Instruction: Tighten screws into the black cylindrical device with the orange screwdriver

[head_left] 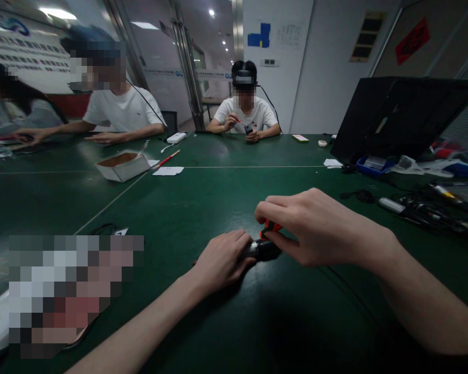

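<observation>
Both of my hands meet over the dark green table (226, 202), near its front middle. My left hand (222, 259) is closed around a small dark object with a silvery end (262, 250) that rests on the tabletop. My right hand (312, 226) pinches a small orange-red piece (271, 227) just above that dark object, fingers curled. Most of the dark object is hidden under my fingers, so its shape is unclear.
An open cardboard box (122, 165), a red pen (167, 158) and white paper (167, 170) lie at the far left. A black laptop (398, 117) and a tangle of cables and tools (425, 205) fill the right. Three people sit at the far edges.
</observation>
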The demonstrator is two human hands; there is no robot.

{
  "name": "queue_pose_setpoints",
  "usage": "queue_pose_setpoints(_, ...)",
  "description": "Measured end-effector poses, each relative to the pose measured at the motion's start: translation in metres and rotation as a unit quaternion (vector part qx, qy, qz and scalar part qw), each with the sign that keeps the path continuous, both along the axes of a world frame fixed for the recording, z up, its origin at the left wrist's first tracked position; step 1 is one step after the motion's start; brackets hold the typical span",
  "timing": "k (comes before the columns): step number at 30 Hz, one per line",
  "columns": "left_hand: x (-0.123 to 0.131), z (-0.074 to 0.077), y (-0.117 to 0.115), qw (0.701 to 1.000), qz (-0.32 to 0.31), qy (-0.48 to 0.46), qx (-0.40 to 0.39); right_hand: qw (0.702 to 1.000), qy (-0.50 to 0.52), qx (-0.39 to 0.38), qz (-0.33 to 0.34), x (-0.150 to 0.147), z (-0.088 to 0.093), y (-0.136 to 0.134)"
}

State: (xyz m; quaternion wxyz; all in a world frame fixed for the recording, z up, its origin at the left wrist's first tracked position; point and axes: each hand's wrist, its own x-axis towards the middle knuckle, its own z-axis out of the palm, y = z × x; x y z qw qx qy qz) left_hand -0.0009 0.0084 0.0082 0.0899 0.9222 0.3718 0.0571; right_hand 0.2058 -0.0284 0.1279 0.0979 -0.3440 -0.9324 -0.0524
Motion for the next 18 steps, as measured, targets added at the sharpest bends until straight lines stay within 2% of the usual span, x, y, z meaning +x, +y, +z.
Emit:
queue_pose_setpoints(9,-0.0021,-0.0008,-0.0009,1.000,0.003,-0.004,0.002,0.999,-0.020,0.026,-0.018,0.0007,0.0003,0.0003)
queue_pose_setpoints(14,-0.0017,-0.0006,-0.0009,1.000,0.004,-0.002,0.013,1.000,0.009,-0.023,0.002,0.0012,0.0045,-0.0022)
queue_pose_setpoints(18,-0.0009,0.0004,-0.0012,1.000,0.008,0.007,0.015,0.999,0.013,-0.044,-0.008,0.0013,0.0049,-0.0024)
